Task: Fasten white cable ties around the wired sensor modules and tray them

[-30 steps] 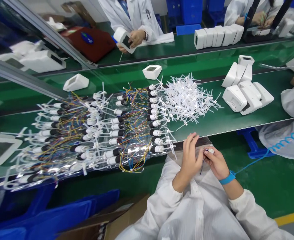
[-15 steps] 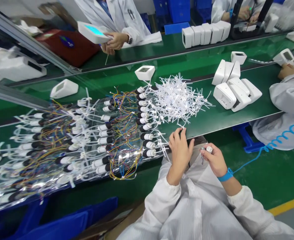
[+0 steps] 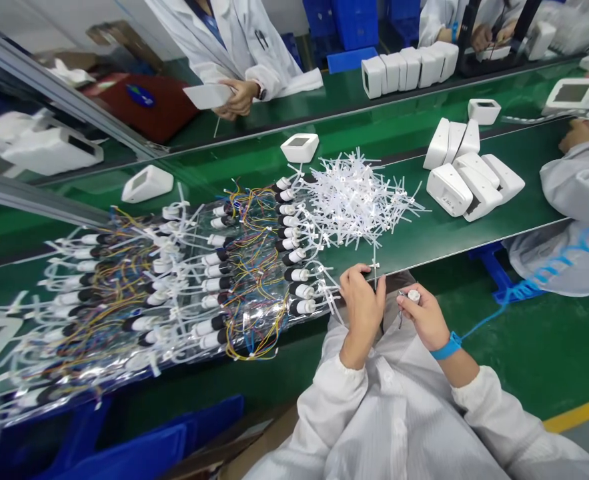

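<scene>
A thin white tube with a small crosspiece (image 3: 375, 265) stands up between the thumb and fingers of my left hand (image 3: 361, 300), at the table's front edge. My right hand (image 3: 428, 319) is closed around a small round white part (image 3: 414, 296) with dark thin leads or metal bits hanging from it; most of that part is hidden by the fingers. Beyond my left hand lies a loose pile of thin white tubes with small connectors (image 3: 357, 197). To its left are several rows of black-and-white cylindrical parts (image 3: 301, 291) with tubes and coloured wires, lying on clear plastic.
White device housings (image 3: 449, 190) stand together right of the pile. More housings (image 3: 300, 147) sit on the far green belt. A co-worker's sleeve (image 3: 571, 175) is at the right; another person's hand (image 3: 241, 97) holds a white device opposite. A blue coiled cord (image 3: 529, 283) runs from my right wristband (image 3: 446, 347).
The white tube with its crosspiece has been lifted from the pile's near edge by my left hand, which has drawn back slightly. Housings on the far belt have shifted right.
</scene>
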`<state>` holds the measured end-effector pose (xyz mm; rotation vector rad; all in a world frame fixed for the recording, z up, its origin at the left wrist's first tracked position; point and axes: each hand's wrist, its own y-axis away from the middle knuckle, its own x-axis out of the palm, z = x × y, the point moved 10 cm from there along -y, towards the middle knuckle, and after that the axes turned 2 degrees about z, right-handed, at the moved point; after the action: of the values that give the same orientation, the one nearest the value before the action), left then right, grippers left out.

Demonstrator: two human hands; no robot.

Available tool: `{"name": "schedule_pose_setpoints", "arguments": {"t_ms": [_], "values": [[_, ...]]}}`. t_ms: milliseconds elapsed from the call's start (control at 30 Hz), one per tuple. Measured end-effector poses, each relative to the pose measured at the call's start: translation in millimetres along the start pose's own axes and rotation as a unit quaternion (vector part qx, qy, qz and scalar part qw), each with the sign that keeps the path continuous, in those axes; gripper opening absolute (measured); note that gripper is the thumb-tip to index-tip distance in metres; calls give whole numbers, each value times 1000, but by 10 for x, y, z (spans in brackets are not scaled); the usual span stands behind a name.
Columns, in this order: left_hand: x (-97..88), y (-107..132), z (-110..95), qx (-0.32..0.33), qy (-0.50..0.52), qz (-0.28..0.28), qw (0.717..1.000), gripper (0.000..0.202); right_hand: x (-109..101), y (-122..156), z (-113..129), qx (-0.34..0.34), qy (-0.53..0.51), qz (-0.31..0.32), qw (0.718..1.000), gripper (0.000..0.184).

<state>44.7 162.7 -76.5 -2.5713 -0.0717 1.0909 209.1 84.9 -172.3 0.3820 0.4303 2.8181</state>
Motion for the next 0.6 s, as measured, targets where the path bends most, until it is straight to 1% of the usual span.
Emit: {"name": "schedule_pose_setpoints", "arguments": {"t_ms": [67,133,267,333,433,600], "values": [[6,-25,-15,-9,-6,6,1000,40,37,-11,9,8,-16,-3,1000,45],[21,-64,-57,-6,-23,23,999,42,73,-28,31,10,-28,-4,1000,43],[37,-132,-99,5,-34,48,998,20,102,-58,76,5,-38,-12,999,41],[22,-139,-104,13,-14,50,999,14,100,-62,84,6,-39,-16,999,42],[-51,-113,-113,18,35,32,999,13,93,-54,105,1,-31,-10,999,40],[-205,-55,-163,16,133,8,991,14,31,-31,209,-30,32,1,999,35]]}}
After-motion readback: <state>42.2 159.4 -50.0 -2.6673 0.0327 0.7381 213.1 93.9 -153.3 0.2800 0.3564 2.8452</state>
